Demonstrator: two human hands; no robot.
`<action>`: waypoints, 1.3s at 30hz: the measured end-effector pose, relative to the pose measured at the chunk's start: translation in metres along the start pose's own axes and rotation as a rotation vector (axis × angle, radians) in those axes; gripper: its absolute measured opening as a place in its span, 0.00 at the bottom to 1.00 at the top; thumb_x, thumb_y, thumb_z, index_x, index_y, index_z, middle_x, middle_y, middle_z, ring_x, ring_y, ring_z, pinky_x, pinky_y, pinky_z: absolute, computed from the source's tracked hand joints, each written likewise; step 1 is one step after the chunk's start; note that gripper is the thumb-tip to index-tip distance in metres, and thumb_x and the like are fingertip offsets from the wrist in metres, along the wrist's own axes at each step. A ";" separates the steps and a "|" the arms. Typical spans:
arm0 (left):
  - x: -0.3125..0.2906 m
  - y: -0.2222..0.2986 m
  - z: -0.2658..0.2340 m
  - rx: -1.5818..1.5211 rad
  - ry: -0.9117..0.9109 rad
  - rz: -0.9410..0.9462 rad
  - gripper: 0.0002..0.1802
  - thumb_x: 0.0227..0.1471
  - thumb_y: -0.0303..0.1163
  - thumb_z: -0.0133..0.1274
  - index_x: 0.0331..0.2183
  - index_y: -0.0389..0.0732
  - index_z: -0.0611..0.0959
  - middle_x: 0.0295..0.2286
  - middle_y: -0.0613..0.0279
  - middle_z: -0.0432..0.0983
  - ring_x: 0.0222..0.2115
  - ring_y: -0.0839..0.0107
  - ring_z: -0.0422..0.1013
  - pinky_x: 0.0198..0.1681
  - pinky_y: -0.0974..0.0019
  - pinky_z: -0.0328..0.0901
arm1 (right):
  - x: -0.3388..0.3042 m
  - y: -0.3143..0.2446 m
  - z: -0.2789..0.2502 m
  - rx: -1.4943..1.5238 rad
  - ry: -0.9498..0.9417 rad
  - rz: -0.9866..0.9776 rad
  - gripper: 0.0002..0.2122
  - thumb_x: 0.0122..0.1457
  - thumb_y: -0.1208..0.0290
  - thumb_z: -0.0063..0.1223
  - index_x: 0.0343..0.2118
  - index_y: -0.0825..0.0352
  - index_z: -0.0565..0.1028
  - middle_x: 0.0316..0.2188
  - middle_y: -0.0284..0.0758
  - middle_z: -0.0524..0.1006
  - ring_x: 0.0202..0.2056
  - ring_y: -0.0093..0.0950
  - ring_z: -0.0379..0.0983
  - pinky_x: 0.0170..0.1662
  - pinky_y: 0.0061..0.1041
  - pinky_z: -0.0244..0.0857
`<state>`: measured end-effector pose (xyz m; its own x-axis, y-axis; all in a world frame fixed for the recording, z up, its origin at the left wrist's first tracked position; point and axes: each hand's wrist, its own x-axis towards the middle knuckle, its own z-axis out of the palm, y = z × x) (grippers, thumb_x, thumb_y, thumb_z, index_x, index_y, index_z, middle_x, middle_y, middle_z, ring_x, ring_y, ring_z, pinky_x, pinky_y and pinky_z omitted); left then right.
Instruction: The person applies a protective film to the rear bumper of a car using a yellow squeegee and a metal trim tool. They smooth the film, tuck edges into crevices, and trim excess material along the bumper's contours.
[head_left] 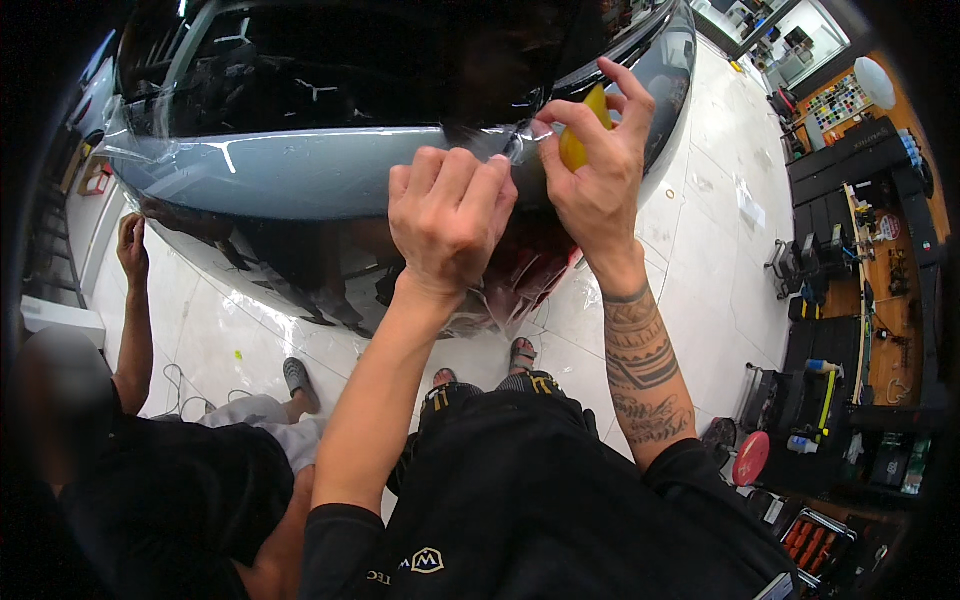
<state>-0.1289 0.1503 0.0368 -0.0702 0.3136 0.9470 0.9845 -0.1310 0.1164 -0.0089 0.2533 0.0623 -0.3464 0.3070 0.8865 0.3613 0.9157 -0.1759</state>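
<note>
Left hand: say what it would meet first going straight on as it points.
Ahead of the left hand, the grey-blue car panel likely comes first, though depth is unclear.

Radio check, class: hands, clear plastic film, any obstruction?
Left hand gripping clear plastic film. Right hand pinching film, holding yellow pointed tool. Film between hands, over glossy grey car. Co-worker's bare hand far left, out of the way.

Place: it was a car workshop
Car (300, 172): 1 stood on tiled floor (720, 270), clear film (517, 143) on its bodywork
Floor's right edge: dark cabinets (814, 222) lined it
Same edge, lower down: red-handled tools (812, 545) sat together
</note>
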 end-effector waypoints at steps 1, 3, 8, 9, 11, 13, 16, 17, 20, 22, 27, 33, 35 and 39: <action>-0.001 0.000 0.000 -0.010 0.004 -0.005 0.10 0.36 0.23 0.64 0.26 0.43 0.82 0.20 0.67 0.68 0.23 0.68 0.65 0.26 0.64 0.55 | 0.000 -0.001 -0.001 -0.003 -0.001 0.009 0.07 0.48 0.71 0.63 0.31 0.58 0.79 0.54 0.42 0.61 0.46 0.39 0.62 0.47 0.37 0.57; -0.001 0.000 0.000 -0.025 0.011 -0.015 0.10 0.36 0.22 0.63 0.26 0.42 0.82 0.19 0.66 0.67 0.23 0.67 0.64 0.26 0.64 0.55 | 0.001 -0.003 -0.003 -0.012 0.000 0.026 0.07 0.48 0.71 0.63 0.32 0.59 0.79 0.54 0.43 0.61 0.45 0.39 0.63 0.48 0.37 0.58; -0.001 0.001 0.000 -0.040 0.010 -0.049 0.09 0.35 0.22 0.63 0.25 0.42 0.80 0.19 0.65 0.65 0.21 0.67 0.63 0.25 0.64 0.53 | 0.011 -0.013 -0.021 0.186 -0.173 0.270 0.10 0.52 0.63 0.63 0.35 0.62 0.79 0.49 0.49 0.66 0.51 0.46 0.63 0.49 0.40 0.62; -0.001 0.001 -0.001 -0.041 0.008 -0.050 0.09 0.35 0.22 0.63 0.24 0.42 0.79 0.18 0.65 0.65 0.21 0.67 0.63 0.25 0.64 0.53 | 0.013 -0.015 -0.025 0.222 -0.209 0.304 0.12 0.53 0.62 0.63 0.35 0.63 0.79 0.47 0.50 0.67 0.52 0.47 0.63 0.49 0.41 0.62; 0.000 0.001 -0.002 -0.046 0.002 -0.052 0.09 0.35 0.22 0.63 0.24 0.42 0.79 0.18 0.65 0.65 0.21 0.67 0.63 0.25 0.64 0.53 | 0.016 -0.019 -0.032 0.244 -0.327 0.330 0.14 0.53 0.58 0.63 0.33 0.64 0.79 0.44 0.52 0.70 0.55 0.49 0.62 0.49 0.43 0.63; 0.001 0.001 -0.002 -0.057 0.002 -0.052 0.09 0.36 0.23 0.62 0.23 0.42 0.79 0.18 0.65 0.64 0.21 0.66 0.63 0.24 0.64 0.52 | 0.017 -0.022 -0.035 0.297 -0.405 0.334 0.14 0.52 0.58 0.64 0.31 0.65 0.79 0.43 0.52 0.71 0.54 0.49 0.63 0.49 0.43 0.63; -0.001 -0.001 -0.002 -0.056 -0.007 -0.044 0.08 0.34 0.25 0.61 0.23 0.43 0.79 0.19 0.65 0.65 0.21 0.67 0.64 0.24 0.64 0.52 | 0.016 -0.031 -0.034 0.268 -0.401 0.329 0.11 0.50 0.62 0.66 0.31 0.64 0.80 0.47 0.53 0.69 0.54 0.49 0.63 0.50 0.43 0.63; -0.001 -0.001 -0.002 -0.052 -0.012 -0.039 0.08 0.34 0.26 0.61 0.23 0.43 0.79 0.19 0.66 0.65 0.21 0.67 0.64 0.24 0.63 0.52 | 0.016 -0.031 -0.031 0.230 -0.378 0.323 0.10 0.50 0.64 0.66 0.30 0.63 0.80 0.48 0.53 0.68 0.53 0.50 0.63 0.50 0.43 0.63; 0.004 0.000 -0.008 -0.157 -0.028 -0.091 0.08 0.36 0.23 0.59 0.27 0.41 0.82 0.21 0.64 0.68 0.22 0.66 0.67 0.25 0.64 0.57 | 0.014 -0.028 -0.019 0.124 -0.291 0.298 0.07 0.48 0.69 0.64 0.30 0.62 0.80 0.51 0.53 0.66 0.52 0.50 0.64 0.49 0.43 0.63; 0.010 -0.001 -0.017 -0.293 0.022 -0.269 0.11 0.38 0.20 0.58 0.30 0.40 0.83 0.23 0.62 0.70 0.23 0.67 0.68 0.25 0.66 0.61 | 0.010 -0.027 -0.011 0.066 -0.210 0.271 0.05 0.48 0.72 0.63 0.29 0.61 0.79 0.53 0.52 0.63 0.51 0.50 0.65 0.48 0.44 0.63; 0.015 -0.016 -0.036 -0.334 -0.104 -0.361 0.13 0.41 0.16 0.57 0.33 0.38 0.84 0.27 0.60 0.72 0.23 0.70 0.69 0.25 0.69 0.65 | 0.004 -0.032 -0.004 0.072 -0.184 0.353 0.04 0.49 0.70 0.61 0.28 0.60 0.79 0.56 0.48 0.61 0.50 0.49 0.64 0.46 0.47 0.61; 0.006 -0.009 -0.039 -0.136 -0.258 -0.252 0.14 0.40 0.20 0.60 0.35 0.41 0.84 0.31 0.63 0.73 0.36 0.64 0.68 0.36 0.61 0.61 | 0.004 -0.030 -0.008 0.114 -0.142 0.314 0.04 0.50 0.70 0.61 0.29 0.61 0.79 0.55 0.46 0.62 0.49 0.48 0.64 0.45 0.47 0.60; 0.004 -0.009 -0.038 -0.085 -0.255 -0.181 0.16 0.40 0.22 0.61 0.36 0.43 0.85 0.34 0.65 0.74 0.38 0.64 0.68 0.39 0.62 0.60 | 0.003 -0.030 -0.013 0.133 -0.114 0.265 0.04 0.50 0.70 0.62 0.29 0.61 0.79 0.54 0.45 0.62 0.48 0.47 0.64 0.44 0.46 0.60; -0.005 -0.007 -0.036 0.044 -0.268 -0.066 0.19 0.43 0.22 0.61 0.41 0.46 0.85 0.40 0.67 0.75 0.42 0.64 0.67 0.46 0.63 0.60 | 0.003 -0.032 -0.013 0.170 -0.083 0.228 0.04 0.50 0.71 0.62 0.28 0.62 0.79 0.54 0.44 0.62 0.46 0.45 0.64 0.42 0.44 0.60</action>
<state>-0.1415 0.1154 0.0422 -0.0955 0.5586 0.8239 0.9857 -0.0625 0.1566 -0.0105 0.2214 0.0766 -0.3450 0.5235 0.7790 0.2897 0.8489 -0.4421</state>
